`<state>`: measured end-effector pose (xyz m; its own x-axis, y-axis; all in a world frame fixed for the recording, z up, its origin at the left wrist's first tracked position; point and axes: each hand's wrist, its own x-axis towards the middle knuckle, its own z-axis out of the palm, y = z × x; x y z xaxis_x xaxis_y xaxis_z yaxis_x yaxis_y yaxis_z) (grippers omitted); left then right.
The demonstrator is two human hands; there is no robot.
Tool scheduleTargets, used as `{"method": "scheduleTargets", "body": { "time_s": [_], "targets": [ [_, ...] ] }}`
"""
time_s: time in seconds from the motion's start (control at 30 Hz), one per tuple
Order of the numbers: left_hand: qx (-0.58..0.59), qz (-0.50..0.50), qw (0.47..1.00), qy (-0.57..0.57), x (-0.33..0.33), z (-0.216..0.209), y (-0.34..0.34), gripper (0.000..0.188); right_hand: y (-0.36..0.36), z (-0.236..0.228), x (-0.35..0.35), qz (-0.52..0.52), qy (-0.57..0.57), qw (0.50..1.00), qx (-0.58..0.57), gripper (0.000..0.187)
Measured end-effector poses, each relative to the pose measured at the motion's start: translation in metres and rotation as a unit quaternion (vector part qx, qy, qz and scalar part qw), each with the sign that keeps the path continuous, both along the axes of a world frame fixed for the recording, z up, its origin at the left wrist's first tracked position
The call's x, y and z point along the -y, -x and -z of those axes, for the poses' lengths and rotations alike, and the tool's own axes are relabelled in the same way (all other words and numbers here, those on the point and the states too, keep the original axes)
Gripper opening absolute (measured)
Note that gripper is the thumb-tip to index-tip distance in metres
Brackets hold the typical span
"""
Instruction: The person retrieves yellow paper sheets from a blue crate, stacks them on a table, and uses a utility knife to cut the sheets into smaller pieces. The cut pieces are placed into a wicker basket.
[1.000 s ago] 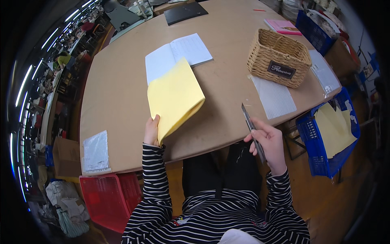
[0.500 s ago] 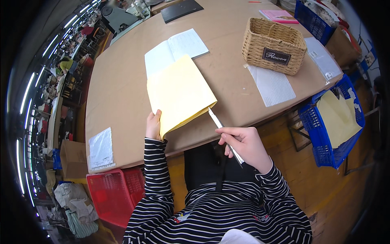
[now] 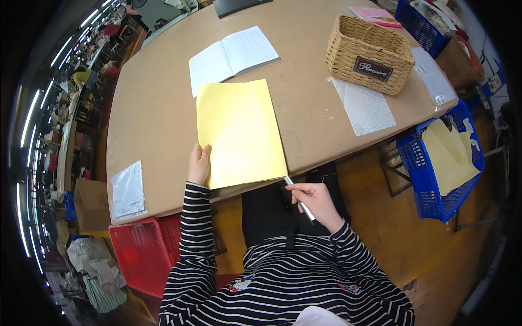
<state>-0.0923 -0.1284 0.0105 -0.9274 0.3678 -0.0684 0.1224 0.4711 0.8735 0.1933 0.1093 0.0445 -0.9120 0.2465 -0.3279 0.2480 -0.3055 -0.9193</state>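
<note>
My left hand (image 3: pixel 199 164) grips the left edge of a folded yellow paper sheet (image 3: pixel 242 136), thumb on top and the other fingers hidden beneath. The sheet lies nearly flat, its lower edge reaching past the table's near edge. Held in a pinch, a slim silver tool (image 3: pixel 306 209), looking like a narrow utility knife, is in my right hand (image 3: pixel 317 202). Its tip touches or lies just at the lower right corner of the yellow sheet; the exact contact is too small to tell. Beyond the sheet, an open notebook (image 3: pixel 234 57) with white pages lies close to its top edge.
The brown-covered table (image 3: pixel 157 108) bears a woven basket (image 3: pixel 348 51), a white patterned sheet (image 3: pixel 365 108), a plastic-wrapped packet (image 3: pixel 128 190) and a black folder (image 3: pixel 239 6). A blue crate (image 3: pixel 429 201) with yellow paper stands right, a red crate (image 3: pixel 138 255) lower left.
The yellow sheet has turned straighter and flattened, its lower right corner coming toward me. My right hand and the silver tool have moved down with that corner. The view has shifted slightly.
</note>
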Motion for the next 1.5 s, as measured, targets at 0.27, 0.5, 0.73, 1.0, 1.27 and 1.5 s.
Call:
{"method": "scheduleTargets", "body": {
  "time_s": [0.27,0.5,0.73,1.0,1.27,1.5],
  "targets": [
    [-0.322,-0.038,0.9,0.291,0.012,-0.079,-0.027,0.04,-0.005,0.043,0.028,0.038,0.019,0.999,-0.006,0.022],
    [-0.307,0.103,0.944,0.063,-0.144,-0.047,-0.062,0.041,-0.003,0.03,0.031,0.03,-0.025,0.999,0.031,0.024],
    [-0.292,0.102,0.902,0.301,-0.158,0.021,-0.052,0.054,-0.019,0.024,0.035,0.026,-0.014,0.999,0.045,0.018],
    [-0.299,0.103,0.902,0.294,-0.159,0.02,-0.054,0.054,-0.013,0.029,0.037,0.052,0.001,0.997,0.05,0.015],
    [-0.3,0.103,0.899,0.302,-0.158,0.017,-0.055,0.053,-0.018,0.029,0.029,0.027,-0.039,0.994,0.103,0.019],
    [-0.307,0.103,0.894,0.308,-0.158,0.019,-0.055,0.052,-0.022,0.025,0.023,0.019,0.027,0.996,0.082,0.022]
  ]
}}
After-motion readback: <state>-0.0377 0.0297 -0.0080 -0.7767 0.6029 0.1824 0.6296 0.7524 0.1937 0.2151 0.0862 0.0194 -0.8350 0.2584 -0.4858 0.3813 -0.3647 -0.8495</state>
